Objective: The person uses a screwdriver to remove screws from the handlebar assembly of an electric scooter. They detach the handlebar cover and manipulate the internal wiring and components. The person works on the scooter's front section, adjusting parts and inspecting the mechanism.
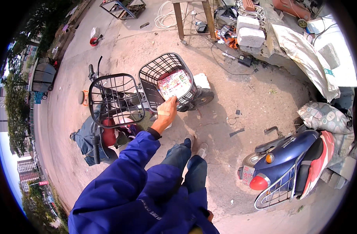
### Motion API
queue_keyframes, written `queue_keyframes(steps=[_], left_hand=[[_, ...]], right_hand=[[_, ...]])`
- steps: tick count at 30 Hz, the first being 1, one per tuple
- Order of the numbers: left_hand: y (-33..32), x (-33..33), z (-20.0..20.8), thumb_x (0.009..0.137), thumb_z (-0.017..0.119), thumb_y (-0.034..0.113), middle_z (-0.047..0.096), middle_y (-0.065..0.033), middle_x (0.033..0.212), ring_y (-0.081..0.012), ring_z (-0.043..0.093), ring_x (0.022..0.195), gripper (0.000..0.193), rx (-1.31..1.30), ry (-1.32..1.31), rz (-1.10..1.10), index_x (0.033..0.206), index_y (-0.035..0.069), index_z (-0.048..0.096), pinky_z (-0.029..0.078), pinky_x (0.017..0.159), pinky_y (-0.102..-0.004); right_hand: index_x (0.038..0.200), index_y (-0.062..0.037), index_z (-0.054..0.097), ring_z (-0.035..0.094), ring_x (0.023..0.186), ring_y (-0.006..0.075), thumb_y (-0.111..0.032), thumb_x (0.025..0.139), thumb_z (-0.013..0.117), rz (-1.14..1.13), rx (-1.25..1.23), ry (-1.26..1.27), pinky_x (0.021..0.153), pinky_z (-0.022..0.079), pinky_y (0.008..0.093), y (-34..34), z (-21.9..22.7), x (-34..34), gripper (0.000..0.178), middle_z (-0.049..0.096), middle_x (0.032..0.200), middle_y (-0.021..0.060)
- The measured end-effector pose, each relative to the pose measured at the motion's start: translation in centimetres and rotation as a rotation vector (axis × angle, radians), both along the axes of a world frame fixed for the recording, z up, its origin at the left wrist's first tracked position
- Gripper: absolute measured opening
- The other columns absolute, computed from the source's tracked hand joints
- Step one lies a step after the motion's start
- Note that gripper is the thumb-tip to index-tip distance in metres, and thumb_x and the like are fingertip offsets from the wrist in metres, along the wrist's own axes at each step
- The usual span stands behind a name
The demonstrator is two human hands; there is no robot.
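Observation:
A black plastic basket sits on a two-wheeler, whose dark wheel shows at the right. Its black grid lid is swung over to the left. Inside the basket lies a flat thing with a colourful printed surface. My left hand reaches to the basket's near corner, its fingers curled over the rim; a pale strip crosses the back of that hand. Low beside my body only a sliver of my right hand shows, its fingers hidden.
A blue scooter with a red-and-black seat stands at the right. Left of the basket are a handlebar grip and a blue cloth cover. White blocks, a wooden-legged stand and loose cables lie farther off.

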State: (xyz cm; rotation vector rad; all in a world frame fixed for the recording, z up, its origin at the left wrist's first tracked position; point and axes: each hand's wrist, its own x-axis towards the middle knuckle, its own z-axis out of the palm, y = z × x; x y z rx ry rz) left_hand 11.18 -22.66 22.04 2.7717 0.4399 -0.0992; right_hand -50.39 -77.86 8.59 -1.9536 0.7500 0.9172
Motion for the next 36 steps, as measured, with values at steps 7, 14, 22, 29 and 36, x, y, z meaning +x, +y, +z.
queue_keyframes(steps=[7,14,22,29,36], left_hand=[[-0.9,0.9,-0.1,0.100,0.068,0.016,0.068,-0.0169,0.097,-0.0410,0.070,0.094,0.015,-0.058,-0.113,-0.029,0.104,0.005,0.057,0.055,0.077,-0.0512],[-1.3,0.6,1.8,0.092,0.064,0.008,0.062,-0.0099,0.092,-0.0303,0.066,0.088,0.012,-0.015,-0.045,-0.047,0.104,0.008,0.060,0.052,0.077,-0.0434],[-3.0,1.9,3.4,0.096,0.071,0.035,0.064,-0.0118,0.105,-0.0305,0.064,0.102,0.034,-0.073,0.154,0.102,0.113,0.007,0.061,0.047,0.092,-0.0452],[-6.7,9.4,1.7,0.100,0.067,0.048,0.067,-0.0142,0.115,-0.0326,0.063,0.115,0.048,-0.118,0.134,0.332,0.126,0.007,0.065,0.045,0.100,-0.0478],[-11.7,14.2,2.7,0.104,0.065,0.035,0.069,-0.0172,0.106,-0.0370,0.064,0.103,0.035,-0.111,0.133,0.624,0.118,0.002,0.065,0.044,0.093,-0.0498]], right_hand=[[0.124,0.0047,0.069,0.068,0.080,0.0274,-0.008,0.087,0.066,-0.076,-0.086,-0.047,0.070,0.057,0.0403,0.5,6.5,24.9,0.039,0.072,0.104,0.0168],[0.137,-0.0020,0.061,0.058,0.058,0.0164,-0.004,0.099,0.063,-0.151,0.075,0.063,0.046,0.046,0.0299,0.0,12.0,47.2,0.037,0.067,0.093,0.0078],[0.128,0.0003,0.070,0.069,0.099,0.0204,0.002,0.099,0.067,0.139,0.024,-0.189,0.090,0.056,0.0340,-7.7,10.1,62.6,0.029,0.072,0.104,0.0093],[0.128,-0.0013,0.072,0.070,0.095,0.0211,-0.004,0.097,0.072,0.469,-0.083,-0.221,0.088,0.055,0.0335,-13.8,11.1,77.7,0.031,0.075,0.103,0.0102],[0.140,-0.0035,0.062,0.056,0.050,0.0169,-0.006,0.100,0.066,0.255,-0.142,0.037,0.039,0.042,0.0342,-14.9,15.4,105.9,0.040,0.068,0.091,0.0080]])
